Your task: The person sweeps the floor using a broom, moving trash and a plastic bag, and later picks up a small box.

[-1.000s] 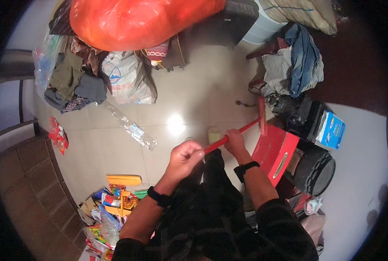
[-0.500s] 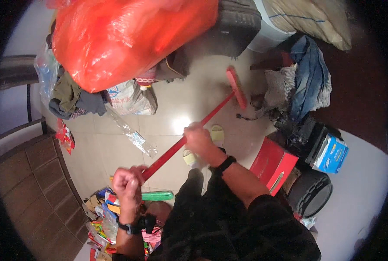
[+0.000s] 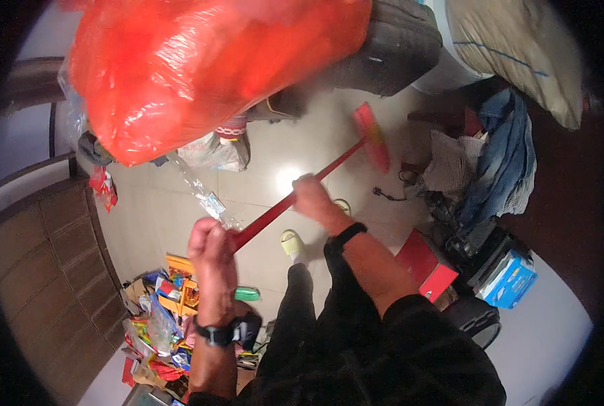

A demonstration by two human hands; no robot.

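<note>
Both my hands hold a red broom (image 3: 266,221), its long handle slanting from lower left to upper right. My left hand (image 3: 212,247) is wrapped round the handle's near end. Farther along, my right hand (image 3: 311,198) is closed round the middle of the handle. The reddish broom head (image 3: 372,137) is at the far end over the tiled floor (image 3: 248,188), blurred by motion; its bristles do not show clearly. Between the left hand and the red bag lies a clear plastic wrapper (image 3: 212,203).
A big red plastic bag (image 3: 214,61) and a black suitcase (image 3: 393,51) stand at the far side. Clothes with blue jeans (image 3: 497,159) lie right, near a red box (image 3: 427,267) and a blue package (image 3: 510,279). Colourful packets (image 3: 160,318) are heaped lower left.
The view has shifted. The broom remains in both hands, and its head has tilted slightly and is now more blurred. My left hand is a little farther right and higher.
</note>
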